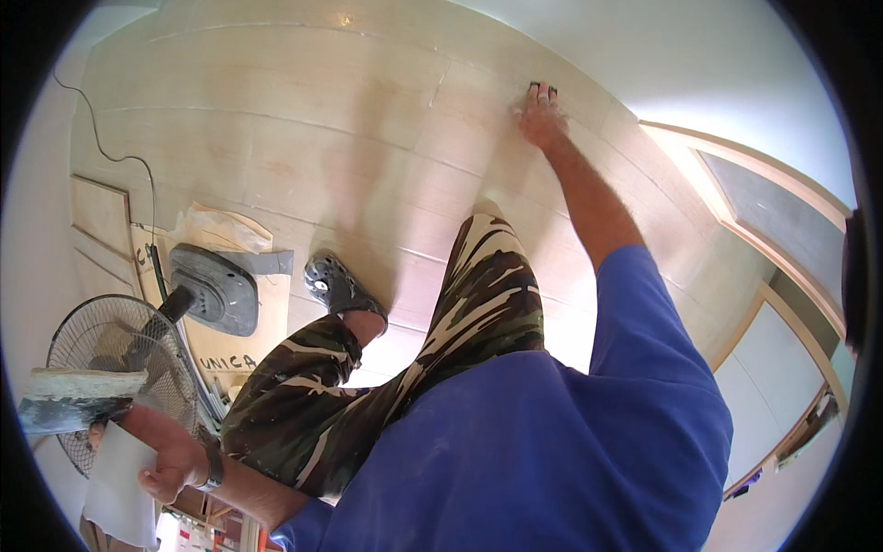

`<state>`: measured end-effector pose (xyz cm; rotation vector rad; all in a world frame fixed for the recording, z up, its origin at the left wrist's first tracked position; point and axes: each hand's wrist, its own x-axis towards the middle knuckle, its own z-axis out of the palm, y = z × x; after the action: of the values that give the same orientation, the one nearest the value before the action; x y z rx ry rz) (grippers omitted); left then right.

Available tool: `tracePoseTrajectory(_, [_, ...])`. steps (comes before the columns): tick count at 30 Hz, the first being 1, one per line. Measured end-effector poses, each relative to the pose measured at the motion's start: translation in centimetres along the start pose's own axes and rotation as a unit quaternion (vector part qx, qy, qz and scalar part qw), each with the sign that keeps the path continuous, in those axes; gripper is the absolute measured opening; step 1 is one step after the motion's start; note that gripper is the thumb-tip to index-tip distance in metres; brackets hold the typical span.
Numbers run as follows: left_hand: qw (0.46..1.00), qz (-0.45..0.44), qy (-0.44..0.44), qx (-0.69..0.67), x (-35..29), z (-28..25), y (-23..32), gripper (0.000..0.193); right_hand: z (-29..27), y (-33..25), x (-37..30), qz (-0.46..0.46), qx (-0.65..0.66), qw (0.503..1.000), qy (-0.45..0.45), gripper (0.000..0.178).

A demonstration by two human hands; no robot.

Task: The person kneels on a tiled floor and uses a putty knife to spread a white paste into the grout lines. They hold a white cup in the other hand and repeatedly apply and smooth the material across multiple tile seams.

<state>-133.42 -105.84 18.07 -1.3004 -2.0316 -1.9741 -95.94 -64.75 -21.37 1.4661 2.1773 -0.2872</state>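
Observation:
Out in front, my right hand (541, 121) reaches down to the pale tiled floor (349, 147). Its fingers press on a small black thing (544, 88), mostly hidden beneath the fingertips; I cannot make out its kind. Down at the lower left, my left hand (175, 460) is closed around a broad, flat piece (78, 400) with a rough whitish top edge and a dark, smeared face. A white sheet (120, 483) hangs beside the same hand, which seems to hold it too. Part of the left fingers is hidden behind these.
A standing fan (120, 350) with a dark base (213, 290) stands left, on a cardboard sheet (276, 313). A thin cable (115, 158) runs along the floor. Wooden panels (101, 216) lean left. My dark clog (338, 285) rests mid-floor. A wood-framed panel (754, 193) borders the right.

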Motion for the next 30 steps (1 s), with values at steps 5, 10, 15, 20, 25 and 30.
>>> tracePoseTrajectory(5, [1.000,0.022,-0.005,-0.007,0.6,-0.1,0.1,0.053,-0.2,-1.0,0.4,0.016,0.023,1.000,0.013,0.071])
tracePoseTrajectory(10, [1.000,0.015,0.020,-0.015,0.3,-0.6,-0.1,0.054,1.9,0.2,1.9,0.014,0.025,0.999,0.028,0.067])
tracePoseTrajectory(15, [0.997,0.003,0.063,-0.037,-0.1,0.1,0.1,0.054,1.0,0.5,0.4,-0.028,-0.048,0.998,-0.012,0.064])
tracePoseTrajectory(20, [1.000,0.010,-0.016,-0.009,0.7,-1.4,0.1,0.054,1.2,-0.2,0.9,0.003,0.003,1.000,0.007,0.059])
tracePoseTrajectory(25, [1.000,0.008,-0.005,0.001,0.1,-0.4,0.2,0.048,0.1,-0.3,-0.1,0.003,-0.014,1.000,-0.021,0.059])
tracePoseTrajectory(30, [0.999,0.005,-0.023,-0.024,0.4,-2.0,-0.7,0.056,1.8,1.2,3.6,0.059,0.070,0.996,-0.003,0.061])
